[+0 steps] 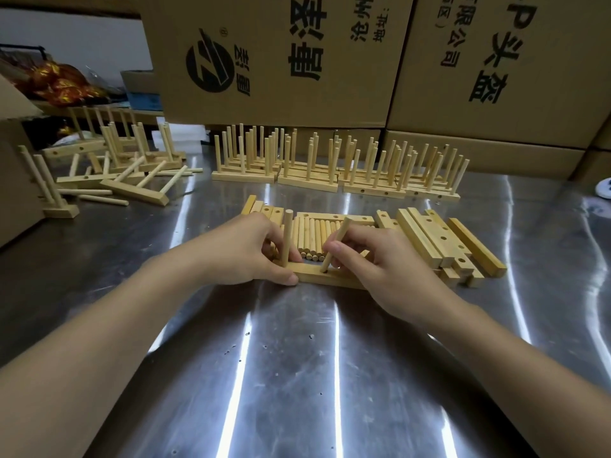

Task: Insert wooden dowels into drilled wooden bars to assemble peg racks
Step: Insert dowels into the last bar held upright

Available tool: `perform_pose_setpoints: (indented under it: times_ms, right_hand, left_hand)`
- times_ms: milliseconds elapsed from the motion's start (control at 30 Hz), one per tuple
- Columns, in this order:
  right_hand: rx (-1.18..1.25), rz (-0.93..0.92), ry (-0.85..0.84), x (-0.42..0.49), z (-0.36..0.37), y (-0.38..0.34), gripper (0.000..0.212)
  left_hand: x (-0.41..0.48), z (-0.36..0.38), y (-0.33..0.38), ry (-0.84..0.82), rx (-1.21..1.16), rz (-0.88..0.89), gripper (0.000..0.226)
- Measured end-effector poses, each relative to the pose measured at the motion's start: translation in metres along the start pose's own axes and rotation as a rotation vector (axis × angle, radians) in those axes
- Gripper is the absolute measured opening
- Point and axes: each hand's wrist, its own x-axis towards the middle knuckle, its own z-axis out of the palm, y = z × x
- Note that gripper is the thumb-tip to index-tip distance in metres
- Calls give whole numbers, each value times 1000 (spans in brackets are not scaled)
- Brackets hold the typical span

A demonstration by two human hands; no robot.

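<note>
At frame centre on the desk (297, 358), the left hand (251, 249) clamps the bar (314, 276) beside an upright dowel (287, 236) while the right hand (373, 256) pinches a tilted dowel (335, 246), its tip seemingly just entering a hole: straighten it upright before pressing down.

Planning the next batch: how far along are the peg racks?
Done: finished racks stand at the back. In hand: the left hand holds a bar with one upright dowel; the right hand pinches a tilted second dowel at its hole. Left: loose dowels and drilled bars.
</note>
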Motion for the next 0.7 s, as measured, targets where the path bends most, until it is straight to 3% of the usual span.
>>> perform_pose_setpoints:
  times_ms: [533, 600, 700]
  right_hand:
    - [-157, 41, -12, 6, 7, -5, 39]
    - [31, 64, 50, 3, 13, -9, 45]
    - [512, 166, 153, 8, 15, -17, 48]
  left_hand:
    - [0, 2, 1, 10, -30, 11, 17]
    - [1, 3, 1, -2, -22, 24, 17]
    - [3, 7, 3, -33, -31, 65, 18]
